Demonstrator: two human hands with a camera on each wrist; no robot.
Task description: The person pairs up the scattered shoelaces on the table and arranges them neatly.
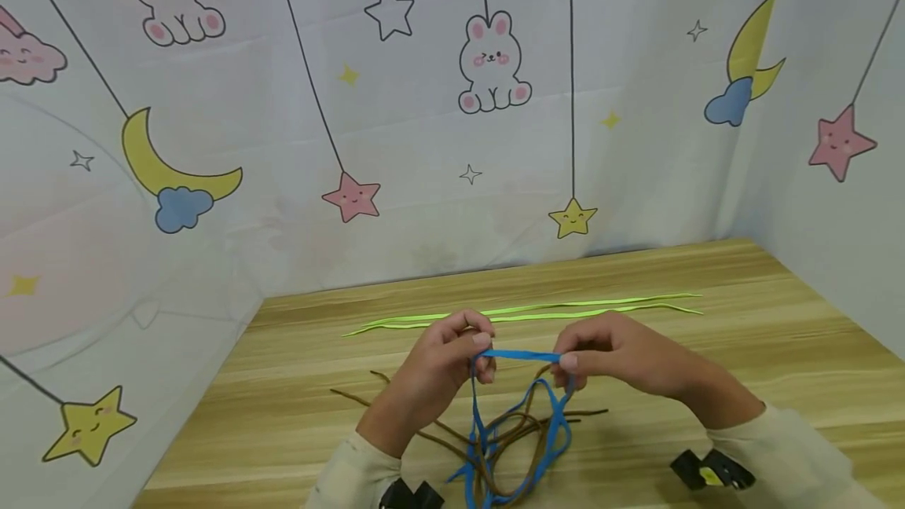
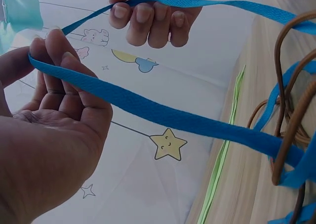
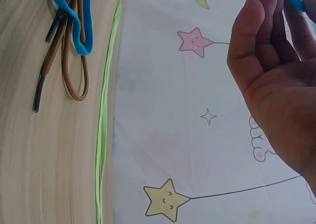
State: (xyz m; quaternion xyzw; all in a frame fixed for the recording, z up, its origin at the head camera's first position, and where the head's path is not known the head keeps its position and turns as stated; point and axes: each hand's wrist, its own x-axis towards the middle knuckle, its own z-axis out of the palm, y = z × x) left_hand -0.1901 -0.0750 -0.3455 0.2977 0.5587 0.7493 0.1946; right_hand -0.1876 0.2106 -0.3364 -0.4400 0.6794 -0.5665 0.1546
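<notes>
Left hand [image 1: 440, 368] pinching blue lace [image 1: 523, 355] between thumb and fingers; right hand [image 1: 629, 356] pinching it too, short stretch taut between them, lower center of frame. Lace: flat, ribbon-like, bright blue, fine woven texture, both sides dropping into a loose tangle at bottom center. Mixed in: brown cords [image 2: 283, 152], round, thin, looped, dark stiff-looking tips [image 3: 37, 93]. Beyond the hands, pale-green laces [image 3: 103, 120], narrow, nearly straight, across wood-grain tabletop [image 1: 283, 383]. Behind, white creased backdrop [image 1: 438, 218], cartoon bunnies, stars, moons.
</notes>
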